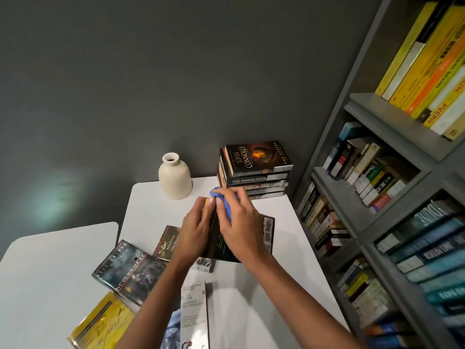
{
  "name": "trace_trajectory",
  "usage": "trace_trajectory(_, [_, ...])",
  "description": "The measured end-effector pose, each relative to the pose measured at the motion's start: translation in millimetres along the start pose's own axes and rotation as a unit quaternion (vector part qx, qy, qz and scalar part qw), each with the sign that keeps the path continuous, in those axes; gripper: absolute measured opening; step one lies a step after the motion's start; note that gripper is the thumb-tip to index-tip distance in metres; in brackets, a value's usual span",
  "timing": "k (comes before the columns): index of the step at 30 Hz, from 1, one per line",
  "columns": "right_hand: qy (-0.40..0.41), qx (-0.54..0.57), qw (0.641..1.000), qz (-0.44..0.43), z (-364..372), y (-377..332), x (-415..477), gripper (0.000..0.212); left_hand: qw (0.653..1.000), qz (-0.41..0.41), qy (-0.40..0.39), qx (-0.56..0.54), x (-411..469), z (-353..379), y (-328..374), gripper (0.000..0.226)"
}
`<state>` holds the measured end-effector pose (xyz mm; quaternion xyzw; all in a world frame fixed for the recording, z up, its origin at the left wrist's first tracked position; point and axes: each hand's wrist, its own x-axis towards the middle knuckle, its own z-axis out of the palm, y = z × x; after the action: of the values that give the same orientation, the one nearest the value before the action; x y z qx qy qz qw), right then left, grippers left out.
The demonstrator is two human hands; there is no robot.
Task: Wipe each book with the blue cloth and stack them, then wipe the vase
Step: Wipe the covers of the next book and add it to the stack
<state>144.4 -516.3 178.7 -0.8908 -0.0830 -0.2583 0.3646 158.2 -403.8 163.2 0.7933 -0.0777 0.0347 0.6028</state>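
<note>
1. My left hand (195, 227) grips a dark book (267, 233) by its edge over the bench (289, 260); its title is hidden.
2. My right hand (241, 222) has its fingers (222, 213) clamped on the blue cloth (224, 199), mostly covering it.
3. The vase (175, 178) stands beside the stack (256, 172).

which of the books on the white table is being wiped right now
The dark-covered book in the middle: the left hand holds its edge, the right hand grips the blue cloth against it. The other books lie untouched.

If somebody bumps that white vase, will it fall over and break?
Probably not easily: the vase has a wide base and stands upright on the table. It looks like matte pottery, so it is likely stiff and could crack if dropped.
</note>
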Motion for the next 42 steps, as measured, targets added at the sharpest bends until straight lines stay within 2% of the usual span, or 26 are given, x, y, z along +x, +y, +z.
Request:
trace_trajectory(3, [-0.03, 0.011, 0.998, -0.051, -13.9, 24.0, -4.0, 0.028, 0.998, -0.016, 0.011, -0.061, -2.2, 2.1, -1.7, 0.035])
trace_trajectory(6, [-0.055, -0.029, 0.997, 0.04, -38.2, 67.2, -6.6, 0.03, 0.996, -0.046, 0.022, -0.079, -1.0, -0.6, 1.6, 0.033])
trace_trajectory(8, [-0.158, 0.027, 0.981, 0.11, -59.2, 95.0, -0.1, 0.036, 0.994, -0.065, 0.002, -0.083, 1.9, -4.5, 1.7, 0.033])
trace_trajectory(11, [-0.355, 0.144, 0.91, 0.159, -86.2, 115.0, 17.0, 0.037, 0.993, -0.073, -0.061, -0.069, 7.8, -10.8, 5.9, 0.036])
trace_trajectory(13, [-0.426, 0.163, 0.875, 0.161, -97.0, 114.7, 27.1, 0.033, 0.992, -0.068, -0.084, -0.07, 12.1, -9.2, 10.2, 0.036])
trace_trajectory(14, [-0.435, 0.157, 0.872, 0.16, -101.0, 114.1, 31.4, 0.033, 0.992, -0.061, -0.081, -0.075, 13.6, -6.2, 12.2, 0.035])
trace_trajectory(17, [-0.38, 0.13, 0.902, 0.156, -105.5, 120.9, 41.9, 0.043, 0.997, -0.025, -0.042, -0.058, 17.7, 6.3, 11.9, 0.037])
trace_trajectory(20, [-0.284, 0.03, 0.951, 0.123, -101.9, 130.2, 45.8, 0.063, 1.0, 0.03, -0.003, 0.001, 21.4, 18.0, 6.5, 0.05])
trace_trajectory(22, [-0.215, -0.019, 0.974, 0.073, -99.2, 134.8, 44.8, 0.058, 0.994, 0.029, 0.03, 0.097, 25.7, 25.7, -2.7, 0.066])
trace_trajectory(24, [-0.151, -0.042, 0.987, 0.025, -97.8, 138.1, 44.5, 0.049, 0.988, -0.03, 0.039, 0.145, 28.9, 36.2, -8.7, 0.066])
trace_trajectory(26, [-0.102, -0.06, 0.993, -0.002, -95.4, 140.7, 43.1, 0.045, 0.992, -0.11, 0.033, 0.05, 26.8, 52.6, -6.9, 0.071])
trace_trajectory(28, [-0.063, -0.078, 0.994, -0.04, -90.4, 142.8, 39.3, 0.042, 0.968, -0.19, 0.073, -0.146, 28.2, 67.6, -2.2, 0.078])
trace_trajectory(30, [-0.043, -0.102, 0.991, -0.07, -84.1, 145.0, 33.5, 0.037, 0.928, -0.243, 0.12, -0.256, 32.7, 73.1, -1.0, 0.062])
trace_trajectory(32, [-0.037, -0.115, 0.991, -0.065, -78.8, 154.1, 26.8, 0.036, 0.92, -0.25, 0.155, -0.261, 39.2, 76.5, -8.7, 0.033])
trace_trajectory(34, [-0.049, -0.077, 0.996, -0.021, -76.4, 166.1, 18.3, 0.037, 0.913, -0.247, 0.174, -0.275, 44.2, 80.2, -18.1, 0.033])
trace_trajectory(35, [-0.049, -0.023, 0.998, 0.02, -76.4, 170.8, 14.9, 0.037, 0.91, -0.243, 0.178, -0.284, 46.1, 81.2, -21.4, 0.037])
trace_trajectory(37, [-0.027, 0.08, 0.986, 0.144, -78.0, 180.8, 13.4, 0.045, 0.911, -0.222, 0.181, -0.296, 51.9, 86.4, -22.3, 0.041])
trace_trajectory(39, [-0.037, 0.134, 0.945, 0.295, -78.7, 198.5, 22.3, 0.056, 0.914, -0.19, 0.183, -0.308, 59.5, 93.2, -21.3, 0.043])
trace_trajectory(41, [-0.122, 0.232, 0.869, 0.42, -80.8, 210.5, 36.8, 0.057, 0.921, -0.16, 0.183, -0.303, 71.2, 98.0, -20.2, 0.043])
trace_trajectory(42, [-0.151, 0.288, 0.831, 0.451, -81.3, 215.6, 44.2, 0.054, 0.926, -0.149, 0.177, -0.299, 78.3, 100.5, -18.7, 0.043])
